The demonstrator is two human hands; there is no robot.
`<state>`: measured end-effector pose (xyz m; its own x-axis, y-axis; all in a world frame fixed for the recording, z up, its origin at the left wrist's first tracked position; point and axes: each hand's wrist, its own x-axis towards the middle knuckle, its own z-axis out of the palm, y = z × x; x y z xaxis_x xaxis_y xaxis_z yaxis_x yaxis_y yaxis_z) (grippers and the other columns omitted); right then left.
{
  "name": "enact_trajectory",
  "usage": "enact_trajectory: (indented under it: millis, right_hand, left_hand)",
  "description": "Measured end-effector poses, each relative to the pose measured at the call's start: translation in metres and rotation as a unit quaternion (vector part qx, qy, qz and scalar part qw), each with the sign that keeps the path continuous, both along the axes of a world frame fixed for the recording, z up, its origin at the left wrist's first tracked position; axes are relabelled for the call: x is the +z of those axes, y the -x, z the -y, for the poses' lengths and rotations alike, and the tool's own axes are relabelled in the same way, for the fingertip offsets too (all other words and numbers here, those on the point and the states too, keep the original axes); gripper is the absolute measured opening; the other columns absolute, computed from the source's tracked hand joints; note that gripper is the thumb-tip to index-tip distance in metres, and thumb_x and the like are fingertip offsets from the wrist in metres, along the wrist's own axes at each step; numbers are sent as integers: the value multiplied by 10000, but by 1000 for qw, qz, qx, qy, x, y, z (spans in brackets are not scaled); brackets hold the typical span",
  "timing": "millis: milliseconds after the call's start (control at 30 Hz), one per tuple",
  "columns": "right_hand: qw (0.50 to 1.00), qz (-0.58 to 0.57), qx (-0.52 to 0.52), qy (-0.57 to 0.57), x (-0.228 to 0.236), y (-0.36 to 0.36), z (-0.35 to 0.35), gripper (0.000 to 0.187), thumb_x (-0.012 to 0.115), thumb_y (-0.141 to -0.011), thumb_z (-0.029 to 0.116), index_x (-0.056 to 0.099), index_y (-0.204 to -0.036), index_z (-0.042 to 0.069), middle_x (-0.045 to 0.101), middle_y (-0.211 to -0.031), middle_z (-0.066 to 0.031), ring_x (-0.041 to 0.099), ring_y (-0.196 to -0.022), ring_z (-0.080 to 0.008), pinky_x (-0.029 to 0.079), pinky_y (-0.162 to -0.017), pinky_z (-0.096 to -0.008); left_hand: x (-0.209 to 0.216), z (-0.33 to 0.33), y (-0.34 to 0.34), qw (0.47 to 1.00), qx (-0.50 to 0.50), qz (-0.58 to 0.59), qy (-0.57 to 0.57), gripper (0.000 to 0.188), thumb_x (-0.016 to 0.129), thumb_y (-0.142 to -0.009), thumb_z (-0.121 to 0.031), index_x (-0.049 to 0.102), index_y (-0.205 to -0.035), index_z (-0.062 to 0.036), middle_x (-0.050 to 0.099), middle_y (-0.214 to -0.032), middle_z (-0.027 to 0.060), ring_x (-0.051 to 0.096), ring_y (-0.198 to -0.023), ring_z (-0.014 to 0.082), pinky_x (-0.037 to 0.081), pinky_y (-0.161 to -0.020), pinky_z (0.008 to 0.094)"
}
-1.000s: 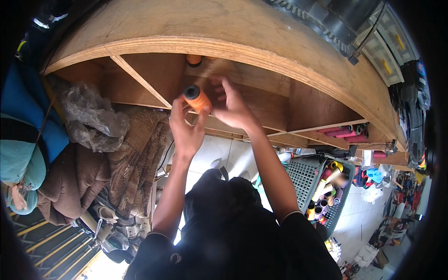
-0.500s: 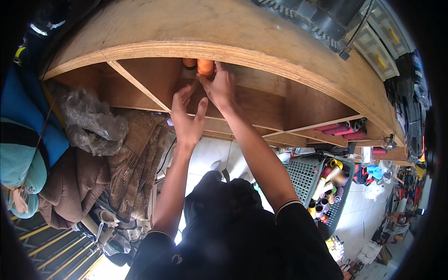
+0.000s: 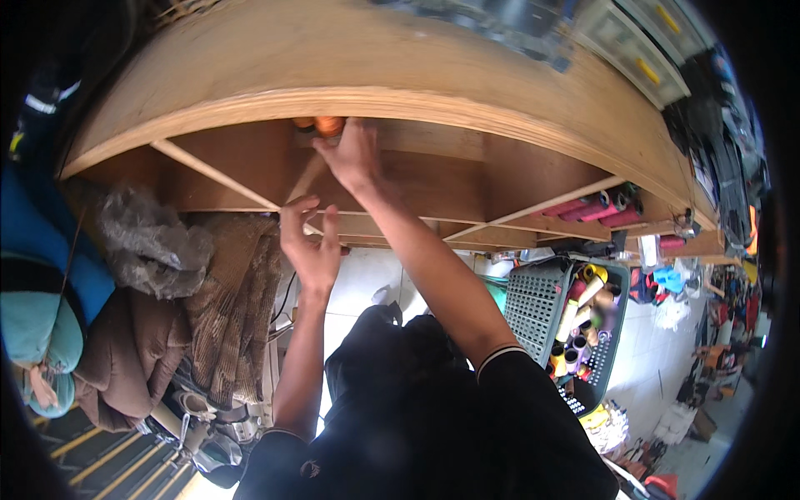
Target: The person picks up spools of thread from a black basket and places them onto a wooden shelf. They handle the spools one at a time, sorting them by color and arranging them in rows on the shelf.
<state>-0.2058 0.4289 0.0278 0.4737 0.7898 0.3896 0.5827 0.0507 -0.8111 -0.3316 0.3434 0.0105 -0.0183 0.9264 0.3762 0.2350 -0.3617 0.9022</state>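
My right hand [image 3: 353, 156] reaches under the top edge of the wooden shelf unit [image 3: 417, 102]. Its thumb lies at the lower front of an orange thread spool [image 3: 330, 126] and its fingers are along the right side, with their tips hidden. Just left of that spool stands a second orange thread spool [image 3: 303, 124], mostly cut off by the shelf edge. Lower down, in front of the compartment, my left hand [image 3: 310, 248] is raised with bent, parted fingers and nothing in it.
Pink thread spools [image 3: 596, 208] lie in a compartment to the right. Below them stands a dark perforated basket [image 3: 537, 304] with several coloured spools. At left are a crumpled clear plastic bag [image 3: 154, 246], brown ribbed cloth [image 3: 229, 308] and brown cushions [image 3: 133, 342]. Plastic drawers [image 3: 642, 50] stand on top.
My left hand has drawn down, away from the spools. My right hand stays at the orange spool, which shows less below the shelf edge. The whole view has shifted slightly.
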Motion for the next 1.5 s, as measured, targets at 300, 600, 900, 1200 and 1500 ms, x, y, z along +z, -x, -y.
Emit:
enact_trajectory:
  millis: [300, 600, 900, 1200, 1500]
  right_hand:
    - [988, -155, -16, -22, -21, -41, 260, 103, 708, -778, 9, 623, -834, 27, 596, -1004, -129, 629, -948, -294, 526, -794, -359]
    - [845, -61, -528, 55, -82, -104, 511, 71, 702, -809, 53, 645, -845, 30, 636, -867, -111, 629, -817, -266, 502, -724, -345]
    - [718, 13, -656, 234, -181, -140, 682, 373, 627, -726, -8, 574, -1095, 5, 615, -1058, -171, 636, -911, -298, 519, -797, -391]
    - [827, -12, -517, 222, -148, -234, 701, 709, 797, -653, 124, 482, -1287, 73, 492, -1287, -154, 414, -1235, -378, 370, -1025, -470]
    - [870, -36, -374, 318, -144, -288, 686, 939, 887, -515, 288, 454, -1331, 120, 443, -1296, -166, 398, -1242, -369, 308, -1066, -485]
  left_hand:
    - [-88, 59, 13, 987, -142, -5, 81, 282, 723, -720, 125, 524, -877, 2, 515, -992, 91, 587, -867, 205, 580, -724, 305]
    - [-184, 57, 27, 822, -470, -278, 161, 270, 575, -965, -252, 568, -1012, 14, 540, -993, 113, 550, -950, 207, 483, -799, 355]
    - [-102, 122, -120, 730, -587, -322, 135, 219, 597, -904, -40, 547, -1117, -46, 537, -1111, 75, 566, -1012, 195, 479, -841, 320]
    - [-88, 194, -184, 669, -595, -395, 204, 319, 640, -918, -202, 558, -1187, -49, 572, -1133, 98, 567, -1045, 207, 483, -877, 357]
    - [-68, 233, -202, 699, -561, -401, 189, 329, 640, -922, -269, 568, -1153, -46, 608, -1085, 114, 595, -1029, 239, 475, -917, 398]
